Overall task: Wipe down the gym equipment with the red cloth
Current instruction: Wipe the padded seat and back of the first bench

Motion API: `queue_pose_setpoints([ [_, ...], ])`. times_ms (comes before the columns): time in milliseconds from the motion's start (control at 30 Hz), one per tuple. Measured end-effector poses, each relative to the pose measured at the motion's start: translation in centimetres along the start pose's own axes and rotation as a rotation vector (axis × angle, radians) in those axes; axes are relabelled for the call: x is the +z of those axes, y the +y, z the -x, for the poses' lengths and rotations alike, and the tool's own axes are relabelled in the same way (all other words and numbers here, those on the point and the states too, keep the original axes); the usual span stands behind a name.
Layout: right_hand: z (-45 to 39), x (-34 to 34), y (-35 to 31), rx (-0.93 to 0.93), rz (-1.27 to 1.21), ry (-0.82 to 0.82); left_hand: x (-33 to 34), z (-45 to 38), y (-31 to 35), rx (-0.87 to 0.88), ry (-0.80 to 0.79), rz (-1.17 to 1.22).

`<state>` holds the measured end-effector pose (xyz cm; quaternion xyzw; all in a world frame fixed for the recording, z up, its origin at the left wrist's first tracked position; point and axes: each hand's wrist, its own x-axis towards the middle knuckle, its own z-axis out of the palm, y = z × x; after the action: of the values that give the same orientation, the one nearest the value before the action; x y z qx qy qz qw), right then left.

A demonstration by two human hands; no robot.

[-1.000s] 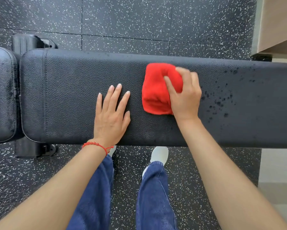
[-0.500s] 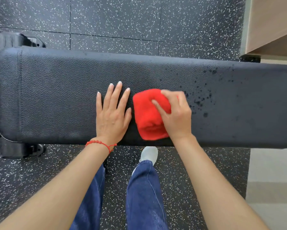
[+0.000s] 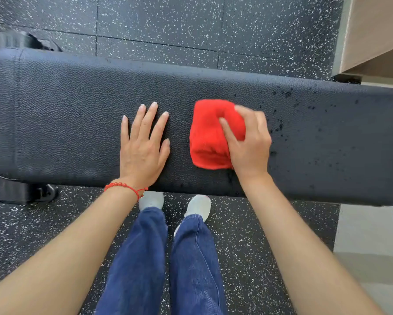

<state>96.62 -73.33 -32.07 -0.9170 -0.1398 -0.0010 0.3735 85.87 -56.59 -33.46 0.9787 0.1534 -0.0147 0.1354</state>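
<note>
The red cloth (image 3: 210,135), a soft fuzzy wad folded into a rounded block, sits mid-pad on the bench pad (image 3: 77,114), its long axis running across the pad from far edge to near edge. The right hand (image 3: 247,142) grips it, thumb and fingers curled over its right side. The pad is black pebbled leather, long axis left to right, with dark wet specks to the right of the cloth. The left hand (image 3: 143,146) lies flat, fingers straight and spread. Half a second ago the cloth lay nearer the front edge, almost touching the left hand; now a gap separates them.
</note>
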Motion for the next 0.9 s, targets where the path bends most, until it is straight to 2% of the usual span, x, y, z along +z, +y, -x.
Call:
queue_pose_setpoints([
  [167,7.0,-3.0,1.9,0.032,0.033,-0.054,-0.4,-0.3,1.9,0.009,0.014,0.036],
  [300,8.4,-3.6,2.0,0.078,0.065,-0.046,-0.1,-0.4,4.4,0.078,-0.007,0.090],
  [600,4.8,-2.9,2.0,0.061,0.100,-0.003,1.2,-0.1,5.3,0.129,-0.088,0.038],
  [900,-6.6,-1.7,2.3,0.100,0.035,0.114,1.6,0.1,5.8,0.104,-0.053,0.023],
])
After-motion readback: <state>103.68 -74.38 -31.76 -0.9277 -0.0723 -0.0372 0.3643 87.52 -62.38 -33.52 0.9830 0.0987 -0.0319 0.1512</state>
